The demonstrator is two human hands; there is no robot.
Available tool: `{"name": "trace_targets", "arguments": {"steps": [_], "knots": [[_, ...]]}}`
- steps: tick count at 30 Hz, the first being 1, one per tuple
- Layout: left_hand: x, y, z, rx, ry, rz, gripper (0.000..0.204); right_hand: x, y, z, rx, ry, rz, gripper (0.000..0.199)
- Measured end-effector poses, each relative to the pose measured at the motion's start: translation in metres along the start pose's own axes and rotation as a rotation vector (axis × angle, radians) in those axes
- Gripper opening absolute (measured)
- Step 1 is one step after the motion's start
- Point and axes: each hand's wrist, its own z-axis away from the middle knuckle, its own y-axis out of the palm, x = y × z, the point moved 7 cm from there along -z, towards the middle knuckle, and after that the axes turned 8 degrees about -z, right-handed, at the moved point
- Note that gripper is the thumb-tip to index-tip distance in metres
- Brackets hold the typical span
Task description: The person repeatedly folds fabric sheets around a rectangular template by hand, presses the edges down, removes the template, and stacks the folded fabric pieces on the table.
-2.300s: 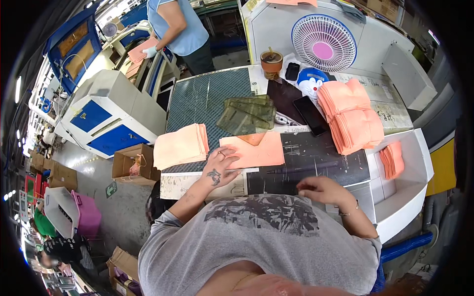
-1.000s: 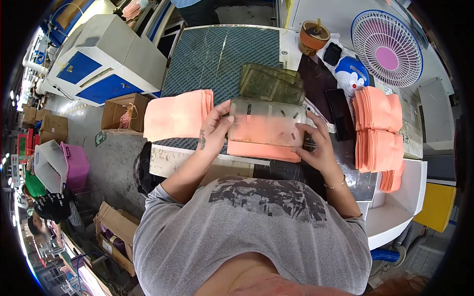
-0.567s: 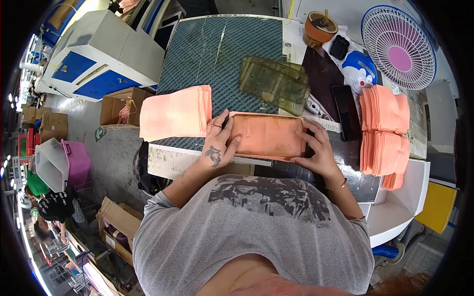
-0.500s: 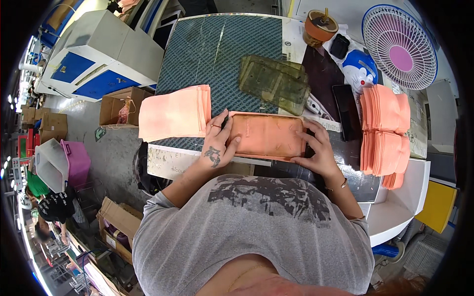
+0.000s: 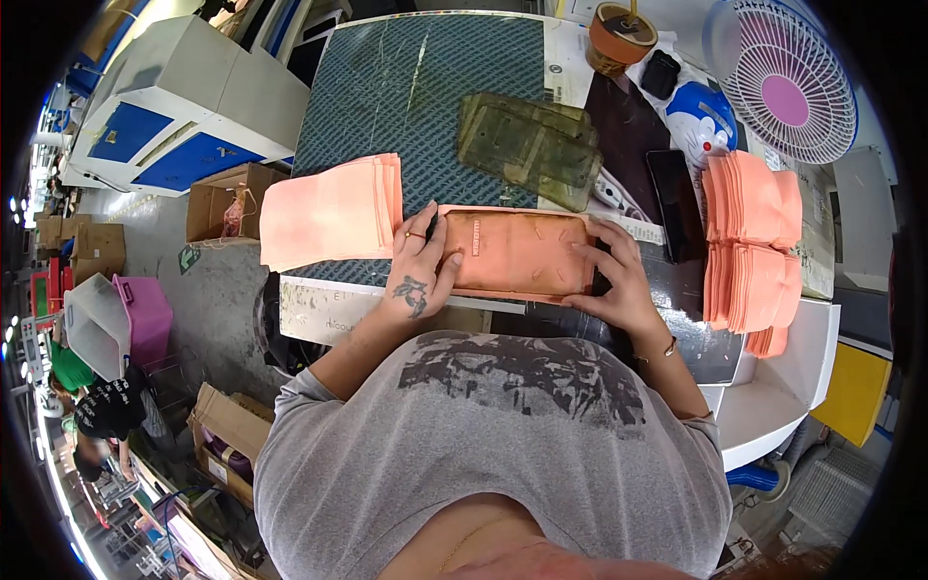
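**Noting a translucent template (image 5: 517, 256) laid flat over a salmon-pink sheet (image 5: 522, 210)**

We find the template near the front edge of the worktable, between the wearer's two hands, with a thin rim of the sheet showing along its far side. We note a narrow strip of markings near its left end and several slanted slots toward its right.

Left hand (image 5: 418, 266): set over the left end of the template, thumb apart from the fingers, thumb tip on the template's face. Right hand (image 5: 623, 280): at the right end, fingers and thumb spread, fingertips at that edge. We see neither hand clamped on anything. We cannot tell how hard either one presses.

Just left of the left hand we record a stack of salmon-pink sheets (image 5: 329, 211) (whether the knuckles touch it, we cannot tell). Beyond the template, several olive-green translucent templates (image 5: 527, 145) overlap, partly on a green patterned mat (image 5: 372, 92).

To the right we log a black smartphone (image 5: 675, 205), then two bundles of salmon-pink pieces, the far bundle (image 5: 752, 198) touching the near bundle (image 5: 754, 287). Behind these: a cup with a straw (image 5: 619, 43), a blue-and-white cartoon-faced object (image 5: 701, 126) and a white-grilled fan (image 5: 783, 97) with a pink hub.
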Motion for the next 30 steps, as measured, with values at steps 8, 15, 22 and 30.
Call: {"name": "trace_targets", "arguments": {"steps": [8,15,22,30], "knots": [[-0.005,0.000,0.001,-0.003,0.024,-0.044,0.052,-0.001,0.000,0.001,-0.019,-0.027,0.025,0.063],[-0.009,0.000,-0.001,-0.015,0.057,-0.092,0.057,0.001,0.000,0.001,0.003,-0.049,0.072,0.059],[-0.015,-0.002,-0.003,-0.039,0.052,-0.137,0.065,0.019,-0.001,-0.005,0.004,-0.092,0.193,0.059],[-0.039,0.024,-0.018,0.182,0.290,-0.308,0.076,0.046,0.050,-0.036,0.168,-0.302,0.351,0.074]]}}
